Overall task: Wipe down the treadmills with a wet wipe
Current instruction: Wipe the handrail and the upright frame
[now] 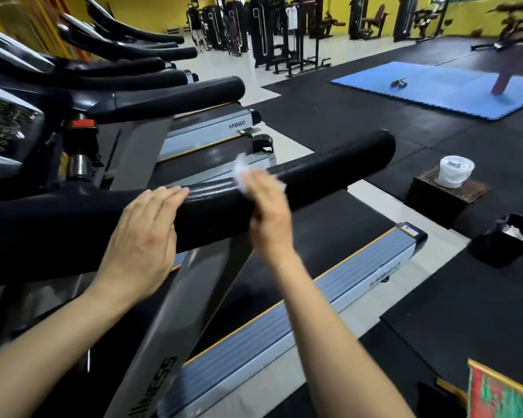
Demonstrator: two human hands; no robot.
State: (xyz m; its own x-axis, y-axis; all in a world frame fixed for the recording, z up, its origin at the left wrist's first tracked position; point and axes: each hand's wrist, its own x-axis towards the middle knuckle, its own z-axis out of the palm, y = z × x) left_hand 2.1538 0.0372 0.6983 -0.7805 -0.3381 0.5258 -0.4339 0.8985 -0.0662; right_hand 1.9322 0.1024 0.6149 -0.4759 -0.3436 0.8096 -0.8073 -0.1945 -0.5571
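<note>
1. Hands first: the left hand (pixel 145 230) lies flat on the nearest treadmill's black padded handrail (pixel 329 173), fingers straight and together, holding nothing.
2. Just beside it, the right hand (pixel 269 206) presses a white wet wipe (pixel 241 171) against the same handrail. The hand is motion-blurred, so the grip cannot be told exactly; the fingers look fairly straight over the wipe, whose edge sticks out above the fingertips.
3. Below the rail lie the treadmill's black belt (pixel 329 233) and its grey side rail (pixel 284 321) with a yellow strip.
4. To the right on the floor stands a small black bin (pixel 495 248) lined with a black bag, with something white crumpled inside.
5. Behind the bin, a dark box (pixel 441 203) carries a white tub (pixel 455 175); the tub's contents cannot be made out clearly, though its top looks white and grey.
6. Farther left, more treadmills (pixel 169 95) stand in a row, their handrails parallel.
7. Beyond, a blue mat (pixel 435 86) lies on the black floor.
8. Farthest back, weight machines (pixel 263 28) stand before a yellow wall.
</note>
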